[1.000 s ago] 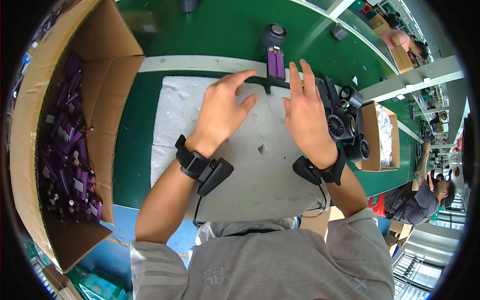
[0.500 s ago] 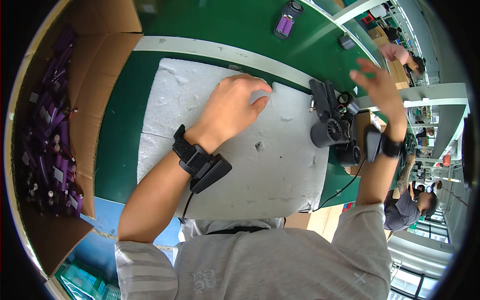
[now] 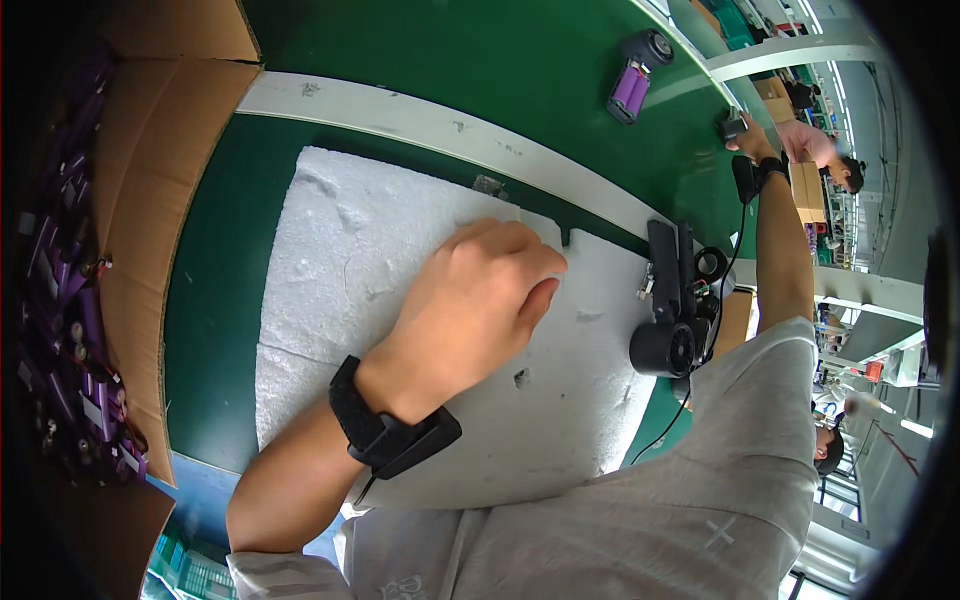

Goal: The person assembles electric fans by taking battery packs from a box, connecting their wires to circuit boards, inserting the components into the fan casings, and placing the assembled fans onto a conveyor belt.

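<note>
My left hand rests over a white foam pad, fingers curled under and thumb close to the index finger. I see nothing held in it, though its palm side is hidden. Stretched out to the far right, my right hand has its fingers closed around a small dark grey cylindrical part on the green table. Left of that part lies a black round housing joined to a purple battery pack. Both wrists wear black straps with small black boxes.
At the left stands a cardboard box filled with purple battery packs. Black fan-like housings and dark long handle parts lie along the pad's right edge. A white strip crosses the green table. A co-worker is beyond.
My right hand has reached farther out and closed on the grey cylindrical part. The left hand's thumb has come nearer its index finger. The whole view has shifted.
</note>
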Action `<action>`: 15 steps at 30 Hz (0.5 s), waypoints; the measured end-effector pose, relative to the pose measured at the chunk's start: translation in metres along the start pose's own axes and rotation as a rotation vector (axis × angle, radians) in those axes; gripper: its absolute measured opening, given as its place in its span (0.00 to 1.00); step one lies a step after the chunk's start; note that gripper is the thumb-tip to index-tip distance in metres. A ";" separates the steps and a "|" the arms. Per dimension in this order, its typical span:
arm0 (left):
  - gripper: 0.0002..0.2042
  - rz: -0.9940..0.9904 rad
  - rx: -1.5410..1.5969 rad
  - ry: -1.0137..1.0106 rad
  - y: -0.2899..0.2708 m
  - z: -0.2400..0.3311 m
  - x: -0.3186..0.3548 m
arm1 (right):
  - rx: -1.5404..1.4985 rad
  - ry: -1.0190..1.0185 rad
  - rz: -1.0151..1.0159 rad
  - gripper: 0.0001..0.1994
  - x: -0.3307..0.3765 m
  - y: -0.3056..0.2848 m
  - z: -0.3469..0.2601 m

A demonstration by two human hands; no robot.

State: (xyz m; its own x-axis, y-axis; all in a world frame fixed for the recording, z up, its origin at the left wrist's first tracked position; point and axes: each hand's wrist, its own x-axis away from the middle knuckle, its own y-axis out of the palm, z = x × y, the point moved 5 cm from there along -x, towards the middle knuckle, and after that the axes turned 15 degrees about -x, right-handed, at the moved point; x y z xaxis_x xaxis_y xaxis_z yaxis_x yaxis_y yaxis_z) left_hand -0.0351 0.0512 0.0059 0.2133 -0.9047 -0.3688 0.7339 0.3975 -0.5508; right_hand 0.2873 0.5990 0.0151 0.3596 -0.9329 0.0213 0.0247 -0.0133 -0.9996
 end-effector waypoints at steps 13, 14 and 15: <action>0.05 -0.065 -0.021 0.008 0.001 -0.003 -0.004 | 0.027 0.068 0.380 0.39 0.023 -0.021 0.005; 0.06 -0.062 -0.013 0.054 0.005 0.002 -0.007 | 0.077 0.058 0.496 0.37 0.033 -0.036 0.010; 0.07 -0.066 -0.021 0.090 0.009 0.003 -0.009 | 0.048 0.066 0.507 0.37 0.041 -0.045 0.001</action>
State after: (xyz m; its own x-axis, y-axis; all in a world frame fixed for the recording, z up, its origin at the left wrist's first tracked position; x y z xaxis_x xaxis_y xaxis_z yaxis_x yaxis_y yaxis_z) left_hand -0.0283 0.0625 0.0066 0.1050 -0.9121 -0.3962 0.7306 0.3411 -0.5915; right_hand 0.3017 0.5613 0.0614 0.2777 -0.8385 -0.4689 -0.0939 0.4620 -0.8819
